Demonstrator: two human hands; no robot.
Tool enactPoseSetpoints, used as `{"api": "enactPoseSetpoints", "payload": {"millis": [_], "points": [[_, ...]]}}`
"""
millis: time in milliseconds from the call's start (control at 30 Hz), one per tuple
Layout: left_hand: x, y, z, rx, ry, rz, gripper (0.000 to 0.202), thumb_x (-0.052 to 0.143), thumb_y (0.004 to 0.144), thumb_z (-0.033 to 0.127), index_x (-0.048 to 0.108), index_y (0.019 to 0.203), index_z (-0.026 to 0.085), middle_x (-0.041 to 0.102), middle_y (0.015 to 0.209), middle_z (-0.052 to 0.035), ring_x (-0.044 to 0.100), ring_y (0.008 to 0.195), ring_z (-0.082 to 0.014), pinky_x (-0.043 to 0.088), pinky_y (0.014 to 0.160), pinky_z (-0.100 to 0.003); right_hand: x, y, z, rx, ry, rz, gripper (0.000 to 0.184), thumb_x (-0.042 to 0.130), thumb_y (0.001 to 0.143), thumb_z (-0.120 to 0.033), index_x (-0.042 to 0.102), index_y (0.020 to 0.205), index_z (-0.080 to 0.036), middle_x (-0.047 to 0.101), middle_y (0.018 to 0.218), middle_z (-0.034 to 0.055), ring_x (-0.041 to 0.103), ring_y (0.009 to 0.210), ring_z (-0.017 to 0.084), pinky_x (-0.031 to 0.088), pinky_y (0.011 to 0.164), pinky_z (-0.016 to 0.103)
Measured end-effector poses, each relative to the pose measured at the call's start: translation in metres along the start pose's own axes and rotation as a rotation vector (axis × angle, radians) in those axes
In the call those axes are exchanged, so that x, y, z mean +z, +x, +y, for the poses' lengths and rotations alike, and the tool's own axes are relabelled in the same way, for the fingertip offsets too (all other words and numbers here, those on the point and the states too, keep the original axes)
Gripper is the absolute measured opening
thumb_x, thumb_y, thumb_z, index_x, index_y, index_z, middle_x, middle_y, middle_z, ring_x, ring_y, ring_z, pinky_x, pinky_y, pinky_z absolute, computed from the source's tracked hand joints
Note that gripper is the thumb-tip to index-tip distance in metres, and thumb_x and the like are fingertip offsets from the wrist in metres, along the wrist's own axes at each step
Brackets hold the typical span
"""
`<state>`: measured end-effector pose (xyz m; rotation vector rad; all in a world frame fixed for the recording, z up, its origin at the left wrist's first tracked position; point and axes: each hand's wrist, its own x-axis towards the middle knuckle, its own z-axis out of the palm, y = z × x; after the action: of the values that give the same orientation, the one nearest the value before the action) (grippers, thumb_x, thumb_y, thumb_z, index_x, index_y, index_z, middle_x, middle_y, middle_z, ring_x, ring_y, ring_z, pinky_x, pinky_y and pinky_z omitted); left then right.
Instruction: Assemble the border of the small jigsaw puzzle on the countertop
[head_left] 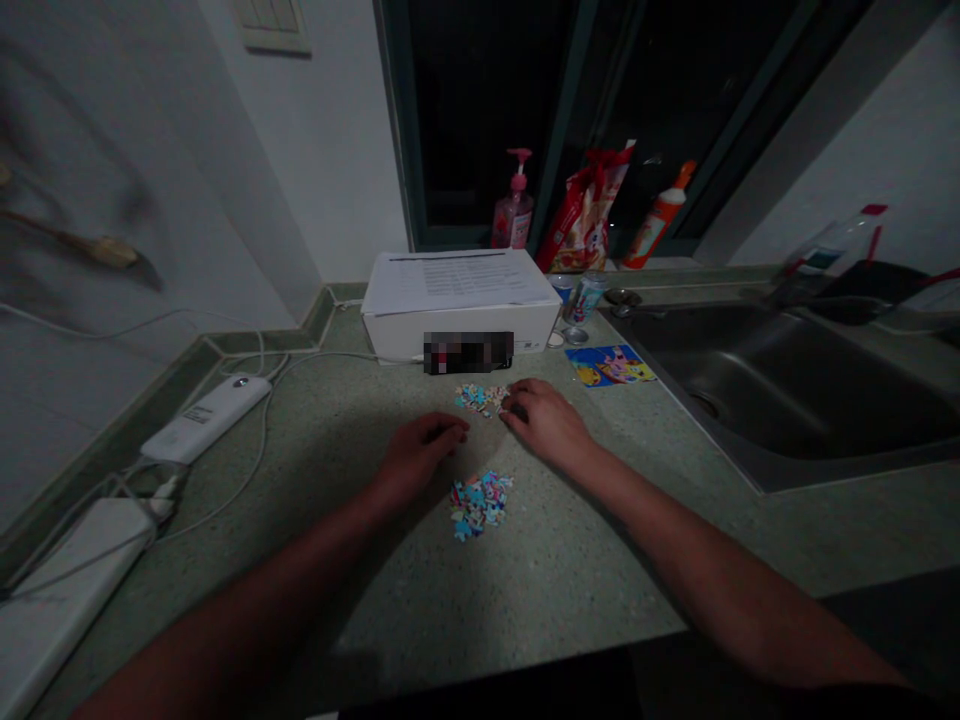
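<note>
Two small heaps of multicoloured jigsaw puzzle pieces lie on the speckled green countertop point(375, 590). The smaller heap point(480, 399) is farther from me, and the larger heap point(480, 506) is nearer. My right hand point(545, 420) rests with its fingertips at the right edge of the smaller heap; whether they pinch a piece is hidden. My left hand point(420, 460) lies curled on the counter between both heaps, its fingers close to the smaller heap and holding nothing visible.
A white box point(461, 340) topped with printed paper stands behind the pieces. A colourful picture card point(610, 365) lies to its right, beside a steel sink point(780, 385). A white power strip point(206, 418) and cables lie left. A pump bottle point(514, 208) stands on the windowsill.
</note>
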<state>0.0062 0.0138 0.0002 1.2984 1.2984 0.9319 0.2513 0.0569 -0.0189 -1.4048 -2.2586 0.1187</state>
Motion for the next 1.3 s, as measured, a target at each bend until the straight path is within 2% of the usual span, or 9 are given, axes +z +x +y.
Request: {"api": "enactPoseSetpoints", "payload": {"millis": [167,367,600,767,1033,1200,1300], "points": [[0.001,0.000,0.001,-0.001,-0.027,0.006,0.029,0.074,0.078,0.045,0.080,0.092,0.020,0.083,0.096,-0.0098,0.072,0.085,-0.0249,0.056,0.079,-0.037,-0.004,0.001,0.001,0.005,-0.005,-0.017,0.011,0.070,0.095,-0.014,0.079,0.093,-0.019,0.076,0.119,0.0155,0.071,0.111,0.032,0.056,0.100,0.048],[0.001,0.000,0.000,-0.011,-0.032,-0.003,0.028,0.073,0.078,0.045,0.079,0.091,0.021,0.082,0.096,-0.0095,0.070,0.082,-0.0238,0.055,0.078,-0.036,-0.004,0.000,0.002,0.003,-0.060,-0.016,0.010,0.072,0.098,-0.023,0.080,0.102,-0.019,0.075,0.124,0.0166,0.068,0.116,0.034,0.054,0.102,0.051],[0.000,0.000,-0.002,0.015,-0.010,-0.005,0.025,0.072,0.082,0.043,0.079,0.092,0.021,0.081,0.095,-0.0101,0.070,0.081,-0.0239,0.054,0.078,-0.037,-0.003,0.001,0.004,-0.008,-0.026,-0.041,0.013,0.067,0.095,-0.015,0.079,0.095,-0.019,0.076,0.122,0.0158,0.067,0.115,0.032,0.052,0.101,0.047],[0.000,0.000,-0.003,0.016,-0.007,-0.007,0.027,0.072,0.082,0.044,0.079,0.093,0.021,0.081,0.094,-0.0097,0.070,0.081,-0.0243,0.054,0.076,-0.037,-0.005,0.000,0.003,0.005,-0.055,-0.030,0.011,0.071,0.097,-0.022,0.080,0.103,-0.019,0.075,0.122,0.0162,0.066,0.115,0.033,0.052,0.101,0.048],[0.001,-0.002,0.002,0.001,-0.005,-0.006,0.022,0.072,0.083,0.040,0.080,0.091,0.022,0.082,0.095,-0.0106,0.073,0.088,-0.0259,0.059,0.080,-0.038,-0.008,0.001,-0.001,-0.094,-0.101,-0.017,0.014,0.066,0.098,-0.018,0.080,0.097,-0.019,0.076,0.112,0.0148,0.066,0.106,0.032,0.051,0.097,0.050],[0.001,-0.003,0.003,0.003,0.002,-0.002,0.019,0.071,0.085,0.038,0.080,0.091,0.022,0.082,0.096,-0.0110,0.073,0.090,-0.0264,0.059,0.082,-0.039,-0.011,0.005,-0.002,-0.087,-0.145,-0.028,0.019,0.060,0.100,-0.020,0.079,0.095,-0.019,0.076,0.106,0.0141,0.066,0.103,0.031,0.051,0.094,0.047],[-0.001,-0.002,0.000,0.031,0.045,-0.005,0.021,0.071,0.085,0.038,0.081,0.093,0.021,0.082,0.096,-0.0116,0.074,0.090,-0.0274,0.058,0.083,-0.040,-0.012,0.004,-0.005,-0.090,-0.075,-0.002,0.019,0.059,0.100,-0.018,0.077,0.094,-0.019,0.077,0.104,0.0136,0.066,0.102,0.030,0.052,0.095,0.046]]}}
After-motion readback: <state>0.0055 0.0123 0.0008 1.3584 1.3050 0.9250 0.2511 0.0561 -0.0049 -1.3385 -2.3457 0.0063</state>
